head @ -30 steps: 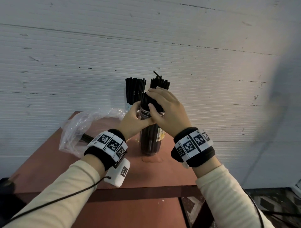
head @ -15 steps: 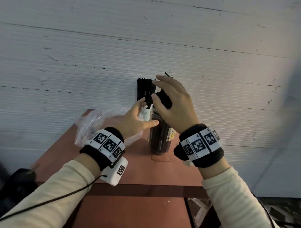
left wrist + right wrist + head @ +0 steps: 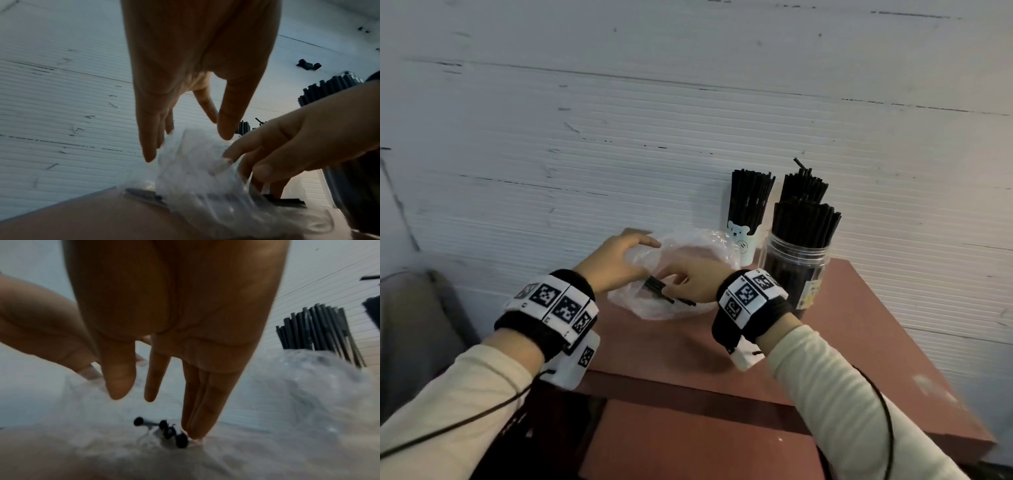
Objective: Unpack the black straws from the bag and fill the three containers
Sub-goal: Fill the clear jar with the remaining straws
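A clear plastic bag (image 3: 690, 251) lies on the red-brown table (image 3: 859, 342) with a few black straws (image 3: 662, 290) left in it. My left hand (image 3: 647, 257) rests on the bag's far left edge with straight fingers (image 3: 149, 152). My right hand (image 3: 671, 279) reaches into the bag's mouth, and its straight fingertips (image 3: 195, 431) touch the straw ends (image 3: 170, 431) without curling round them. To the right stand a white bear cup (image 3: 743, 241), a clear jar (image 3: 794, 270) and a third container behind it, hidden but for its straws (image 3: 804, 186). All three hold black straws.
A white ribbed wall (image 3: 688, 120) runs close behind the table. The table's front edge (image 3: 688, 387) is just under my wrists, and its right edge falls away past the jar. A grey object (image 3: 414, 325) sits low at the left.
Both hands have left the straws in the clear jar and moved left to the plastic bag. My right hand now reaches into it, and my view has swung left.
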